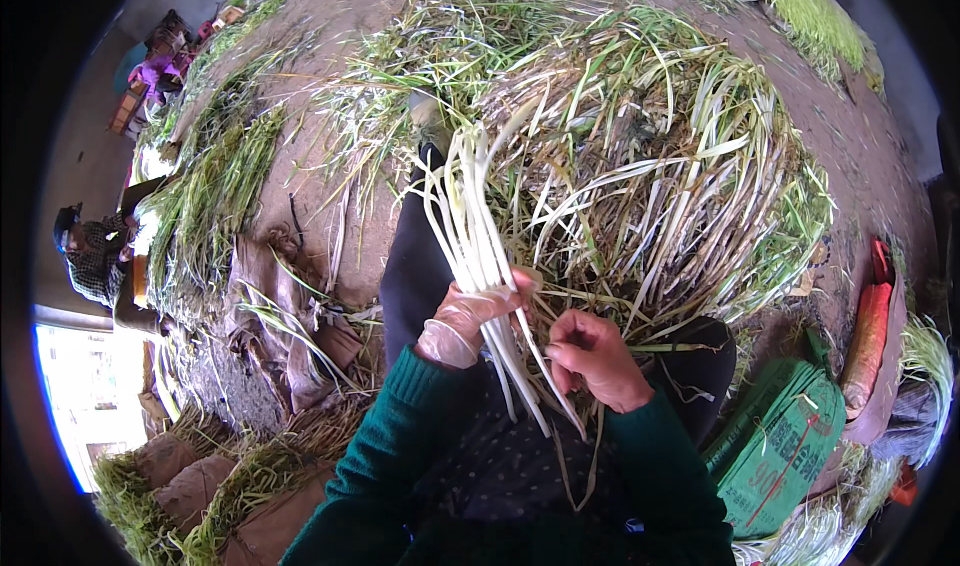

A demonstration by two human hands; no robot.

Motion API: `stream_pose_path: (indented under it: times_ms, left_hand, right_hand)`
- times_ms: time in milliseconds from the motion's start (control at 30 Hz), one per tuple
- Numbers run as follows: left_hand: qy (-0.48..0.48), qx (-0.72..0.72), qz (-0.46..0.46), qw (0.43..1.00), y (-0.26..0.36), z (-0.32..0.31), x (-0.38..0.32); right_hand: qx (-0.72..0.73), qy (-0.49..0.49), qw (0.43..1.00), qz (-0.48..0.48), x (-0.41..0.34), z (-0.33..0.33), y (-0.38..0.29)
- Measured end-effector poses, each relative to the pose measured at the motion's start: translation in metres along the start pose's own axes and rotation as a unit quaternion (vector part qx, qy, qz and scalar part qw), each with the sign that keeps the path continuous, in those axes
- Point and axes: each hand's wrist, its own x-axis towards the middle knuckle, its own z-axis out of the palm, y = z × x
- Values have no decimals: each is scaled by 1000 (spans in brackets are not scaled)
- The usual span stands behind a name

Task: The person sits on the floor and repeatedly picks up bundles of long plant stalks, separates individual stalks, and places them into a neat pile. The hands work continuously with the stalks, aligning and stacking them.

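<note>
My left hand [472, 315], in a thin translucent glove, grips a bundle of long pale stalks [474, 221], which look like blanched chives or garlic leaves. The bundle slants across my lap, one end spread out above the fist and the other hanging below it. One stalk stands apart and reaches down towards my right hand [592, 360]. That hand is beside the bundle, its fingers curled and thumb near the index finger. Whether anything thin is pinched there is hidden. A dry looped strip [577, 502] hangs below, over my dark dotted apron [495, 476].
A large heap of loose and withered leaves [660, 176] lies ahead. Green sacks [784, 438] and a red roll [868, 341] are at right. Brown cloth [262, 303] and wrapped bundles [195, 483] lie left. A person [94, 258] sits at far left, another person [157, 75] beyond.
</note>
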Motion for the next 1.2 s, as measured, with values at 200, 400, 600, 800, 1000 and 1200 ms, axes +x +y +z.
stream_pose_path:
  times_ms: [200, 400, 600, 800, 1000, 1200]
  left_hand:
    - [-37, -94, 36, 994, 6, -10, 6]
    - [-23, -163, 31, 986, 9, -35, 12]
    - [-87, -233, 3, 969, 10, -30, 11]
    - [-84, -213, -46, 972, 2, -14, 8]
    - [-60, -152, -44, 986, -5, -11, 7]
    - [-72, -139, -58, 986, -10, -13, 8]
  right_hand:
    - [149, -123, 969, -153, -78, -4, -28]
    - [30, 73, 934, -349, -147, -34, -63]
    - [-420, 187, 870, -177, -52, -4, -19]
    - [-406, 127, 869, -251, 11, 31, -8]
    - [-433, 103, 859, -253, 29, 26, 2]
    - [-307, 34, 929, -202, 30, 18, 4]
